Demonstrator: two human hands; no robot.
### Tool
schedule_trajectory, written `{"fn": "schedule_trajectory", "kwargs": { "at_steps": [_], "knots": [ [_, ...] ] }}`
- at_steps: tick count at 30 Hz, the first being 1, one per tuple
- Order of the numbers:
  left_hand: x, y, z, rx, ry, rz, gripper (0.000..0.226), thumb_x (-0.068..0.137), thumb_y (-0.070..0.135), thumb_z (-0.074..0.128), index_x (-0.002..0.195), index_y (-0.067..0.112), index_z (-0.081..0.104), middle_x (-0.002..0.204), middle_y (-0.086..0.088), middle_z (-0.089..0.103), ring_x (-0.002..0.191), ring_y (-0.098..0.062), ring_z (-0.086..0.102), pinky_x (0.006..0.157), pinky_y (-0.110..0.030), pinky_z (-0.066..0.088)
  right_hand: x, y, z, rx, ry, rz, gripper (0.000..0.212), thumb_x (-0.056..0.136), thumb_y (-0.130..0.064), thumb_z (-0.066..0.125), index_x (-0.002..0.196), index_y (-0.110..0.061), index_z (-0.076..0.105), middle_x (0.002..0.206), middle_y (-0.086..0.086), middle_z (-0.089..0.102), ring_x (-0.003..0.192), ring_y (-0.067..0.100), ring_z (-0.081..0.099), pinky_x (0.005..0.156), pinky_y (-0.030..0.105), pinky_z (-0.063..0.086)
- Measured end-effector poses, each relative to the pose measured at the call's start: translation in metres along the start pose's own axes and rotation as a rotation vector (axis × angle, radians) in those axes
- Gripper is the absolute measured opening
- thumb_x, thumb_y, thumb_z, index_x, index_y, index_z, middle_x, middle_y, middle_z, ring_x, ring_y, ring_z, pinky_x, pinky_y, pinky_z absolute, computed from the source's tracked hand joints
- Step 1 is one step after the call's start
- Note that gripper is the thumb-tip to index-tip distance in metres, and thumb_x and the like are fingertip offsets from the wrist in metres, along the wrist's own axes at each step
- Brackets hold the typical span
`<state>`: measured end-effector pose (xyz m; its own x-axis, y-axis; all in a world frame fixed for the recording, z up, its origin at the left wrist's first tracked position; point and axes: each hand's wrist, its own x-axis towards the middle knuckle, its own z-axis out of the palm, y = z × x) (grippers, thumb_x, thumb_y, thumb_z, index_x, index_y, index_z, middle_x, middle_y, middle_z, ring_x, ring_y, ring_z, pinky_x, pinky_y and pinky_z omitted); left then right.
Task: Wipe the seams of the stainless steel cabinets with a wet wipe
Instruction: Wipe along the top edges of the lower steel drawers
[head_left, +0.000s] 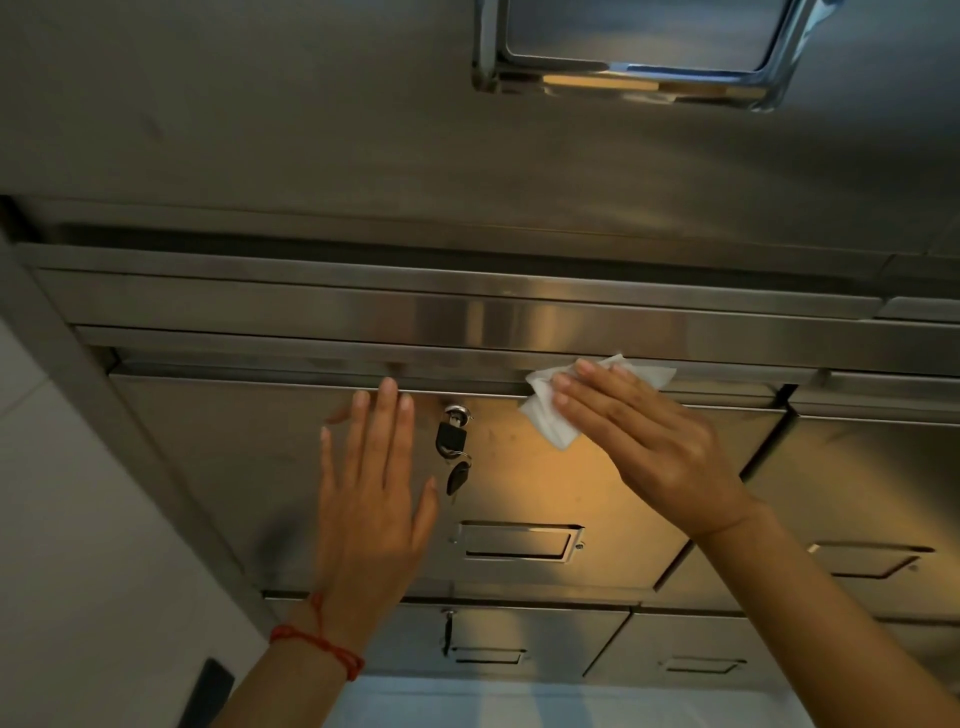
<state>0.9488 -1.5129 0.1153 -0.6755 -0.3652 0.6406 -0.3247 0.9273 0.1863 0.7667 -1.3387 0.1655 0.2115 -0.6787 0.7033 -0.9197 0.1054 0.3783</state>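
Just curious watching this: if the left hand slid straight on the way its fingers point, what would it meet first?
Probably the seam along the top edge of the cabinet door; the left hand has its fingertips almost there already. Beyond that lies the steel ledge, though depth is hard to judge.

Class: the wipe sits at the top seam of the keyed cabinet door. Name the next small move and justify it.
Probably slide the right hand left along the seam, pressing the wet wipe toward the lock: the wipe already lies there, and the left hand rests flat on the door.
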Motion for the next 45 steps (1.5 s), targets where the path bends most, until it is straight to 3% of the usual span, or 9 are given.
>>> {"fn": "schedule_trajectory", "kwargs": {
  "at_steps": [15,20,27,45],
  "knots": [
    [-0.001,-0.002,0.001,-0.038,0.0,0.007,0.067,0.086,0.03,0.038,0.143,0.003,0.016,0.15,-0.018,0.018,0.139,-0.031,0.013,0.104,-0.063,0.027,0.004,-0.006,0.001,0.011,0.016,0.027,0.032,0.092,-0.002,0.055,0.124,-0.002,0.054,0.129,0.016,0.055,0.123,0.03,0.051,0.1,0.044,0.044],
    [0.0,0.0,0.003,-0.042,0.016,-0.001,0.067,0.086,0.03,0.038,0.143,0.003,0.015,0.149,-0.02,0.019,0.139,-0.032,0.014,0.105,-0.062,0.025,0.013,-0.006,0.004,0.039,0.002,-0.029,0.03,0.096,-0.003,0.051,0.126,-0.002,0.053,0.131,0.016,0.054,0.126,0.028,0.048,0.105,0.041,0.04],
    [0.0,-0.003,0.003,-0.011,0.024,0.02,0.068,0.086,0.029,0.038,0.143,0.002,0.015,0.149,-0.019,0.02,0.139,-0.032,0.015,0.105,-0.06,0.024,0.004,-0.005,0.003,0.0,0.024,0.03,0.035,0.091,0.0,0.058,0.126,-0.002,0.052,0.132,0.014,0.051,0.126,0.028,0.047,0.107,0.041,0.038],
    [-0.001,0.001,0.004,-0.026,0.015,0.001,0.069,0.085,0.03,0.039,0.142,0.0,0.016,0.15,-0.021,0.02,0.139,-0.035,0.015,0.104,-0.062,0.027,0.007,-0.002,-0.001,0.031,-0.018,-0.014,0.03,0.095,-0.003,0.05,0.125,-0.002,0.053,0.129,0.015,0.055,0.124,0.029,0.05,0.103,0.043,0.042]
  ]
}}
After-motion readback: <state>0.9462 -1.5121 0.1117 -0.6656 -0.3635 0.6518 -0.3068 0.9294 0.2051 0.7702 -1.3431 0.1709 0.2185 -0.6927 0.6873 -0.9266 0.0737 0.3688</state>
